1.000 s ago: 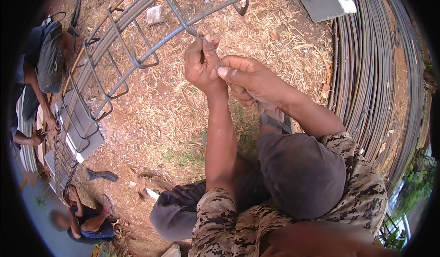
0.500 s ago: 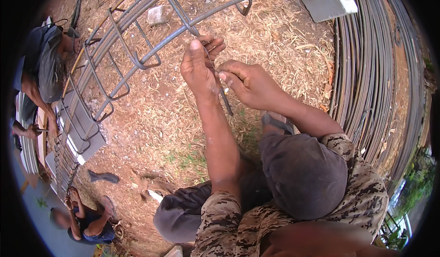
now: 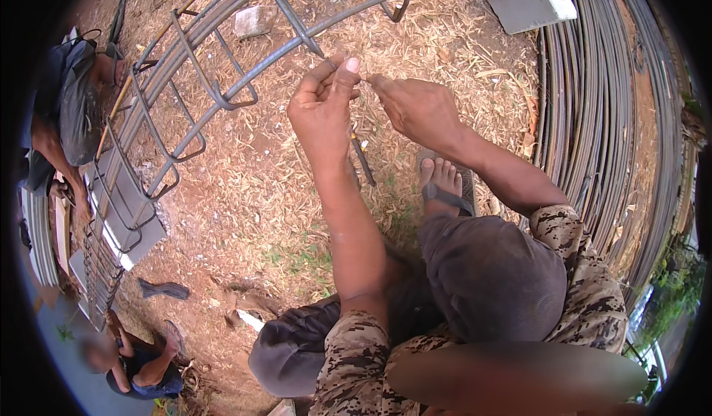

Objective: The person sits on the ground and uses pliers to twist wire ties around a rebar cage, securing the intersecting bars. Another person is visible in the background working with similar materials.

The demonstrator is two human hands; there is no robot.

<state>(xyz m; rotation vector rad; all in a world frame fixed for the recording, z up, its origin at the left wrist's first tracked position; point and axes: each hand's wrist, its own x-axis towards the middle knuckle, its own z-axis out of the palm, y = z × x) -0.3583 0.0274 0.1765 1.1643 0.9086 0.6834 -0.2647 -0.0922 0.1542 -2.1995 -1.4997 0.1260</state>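
Observation:
My left hand [image 3: 322,108] is raised just below the rebar cage [image 3: 274,56], thumb and forefinger pinched on a short bit of thin dark wire [image 3: 332,64]. Close to its right, my right hand [image 3: 419,112] has its fingertips drawn together near the left thumb tip; what they hold is too small to make out. A slim dark rod-like tool [image 3: 363,162] with a yellowish band slants down beside my left wrist. Its upper end is hidden behind the hand. The cage has long bars with bent square stirrups around them.
Long steel bars [image 3: 586,112] lie stacked at the right. Grey slabs [image 3: 530,4] sit under the cage. A pale block [image 3: 254,21] and a dark bundle [image 3: 164,289] lie on the straw-strewn ground. One person [image 3: 70,112] works at the far left, another [image 3: 144,360] sits at lower left.
My right hand has moved up from beside the left wrist to near the left thumb tip. The left thumb has tilted right, closing toward the forefinger. My right foot shows more.

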